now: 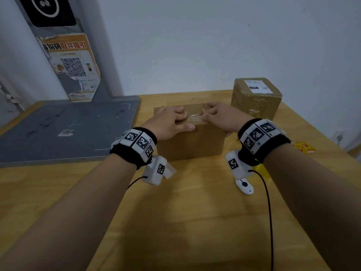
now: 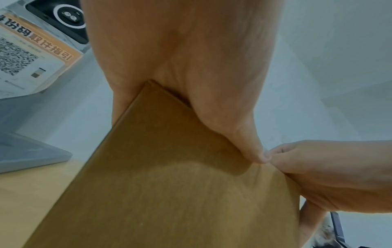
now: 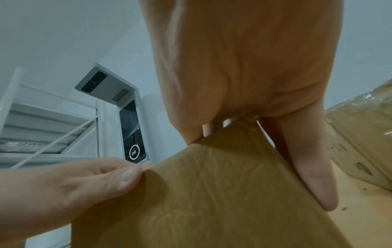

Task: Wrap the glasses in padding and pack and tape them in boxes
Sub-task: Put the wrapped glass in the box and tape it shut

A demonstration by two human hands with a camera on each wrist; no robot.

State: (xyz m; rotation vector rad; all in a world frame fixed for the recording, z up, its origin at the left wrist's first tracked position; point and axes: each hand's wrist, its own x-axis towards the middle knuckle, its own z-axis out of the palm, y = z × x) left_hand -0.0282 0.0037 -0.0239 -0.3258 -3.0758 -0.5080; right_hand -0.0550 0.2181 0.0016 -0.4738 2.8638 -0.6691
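A closed brown cardboard box point(image 1: 191, 143) stands in the middle of the wooden table point(image 1: 175, 212). A strip of clear tape point(image 1: 195, 118) runs across its top seam between my hands. My left hand point(image 1: 184, 122) holds the top left part, fingers curled on the tape's left end and thumb point(image 2: 252, 147) along the front top edge. My right hand point(image 1: 210, 116) clasps the right top corner, fingers curled on the tape's right end and thumb point(image 3: 307, 167) stretched down the side face. No glasses or padding are visible.
A second, taped box with a white label point(image 1: 256, 96) stands at the back right, close to my right hand. A grey platform point(image 1: 64, 132) and a post with a QR poster point(image 1: 72, 67) border the table's left. Yellow-red packets point(image 1: 303, 147) lie at the right edge.
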